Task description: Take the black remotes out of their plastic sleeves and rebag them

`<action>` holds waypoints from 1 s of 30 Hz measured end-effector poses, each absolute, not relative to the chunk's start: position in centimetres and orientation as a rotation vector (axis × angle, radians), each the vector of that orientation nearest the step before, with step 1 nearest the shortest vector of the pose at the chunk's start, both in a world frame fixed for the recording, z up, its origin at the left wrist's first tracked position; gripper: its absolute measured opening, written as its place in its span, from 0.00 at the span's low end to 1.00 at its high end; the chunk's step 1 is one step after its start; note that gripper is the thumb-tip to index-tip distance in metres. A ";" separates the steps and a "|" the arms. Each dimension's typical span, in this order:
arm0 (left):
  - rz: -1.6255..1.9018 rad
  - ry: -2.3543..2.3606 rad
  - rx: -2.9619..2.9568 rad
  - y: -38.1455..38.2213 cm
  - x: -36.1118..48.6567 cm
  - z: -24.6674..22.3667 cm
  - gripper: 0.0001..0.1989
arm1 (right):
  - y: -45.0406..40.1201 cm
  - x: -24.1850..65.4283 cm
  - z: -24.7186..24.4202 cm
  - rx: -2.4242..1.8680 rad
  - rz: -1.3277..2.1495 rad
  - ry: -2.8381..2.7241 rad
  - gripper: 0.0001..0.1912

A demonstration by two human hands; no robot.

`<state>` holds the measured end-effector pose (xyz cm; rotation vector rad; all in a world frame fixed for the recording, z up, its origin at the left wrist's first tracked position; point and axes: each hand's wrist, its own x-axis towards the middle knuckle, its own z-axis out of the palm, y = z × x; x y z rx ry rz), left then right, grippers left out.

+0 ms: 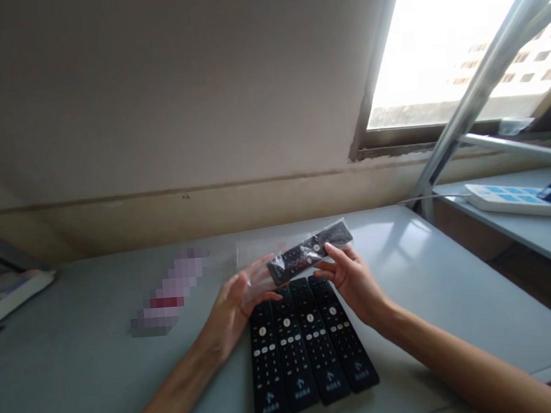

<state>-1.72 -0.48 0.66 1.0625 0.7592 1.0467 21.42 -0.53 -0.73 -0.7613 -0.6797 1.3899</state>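
A black remote control [292, 262] lies inside a clear plastic bag [257, 284], held up at a slant above the table. My left hand [233, 307] grips the bag's loose left end, thumb on top and fingers underneath. Toward the remote's right end, my right hand [353, 279] pinches it through the plastic between thumb and fingers. Below both hands, several black remote controls [298, 359] lie side by side on the table, face up, their far ends partly hidden by my left hand and the bag.
The pale table [102, 369] runs back to the wall [178, 100]. A pixelated pinkish thing [173, 295] lies left of my hands. Behind the bag is a faint clear plastic sheet or bag [254, 249]. On the right are a metal frame [475, 98] and a white panel [515, 201].
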 end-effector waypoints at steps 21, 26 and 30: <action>1.330 0.880 0.895 1.5 -3.0 -0.2 0.22 | -0.2 22.6 -0.7 -1.017 0.977 -1.042 0.13; 1.318 0.842 0.700 1.7 -3.0 -0.1 0.08 | 0.0 22.9 -0.7 -1.045 1.018 -0.966 0.15; 1.268 0.890 0.699 1.7 -3.1 0.1 0.15 | 0.1 23.2 -0.7 -1.033 1.057 -0.932 0.17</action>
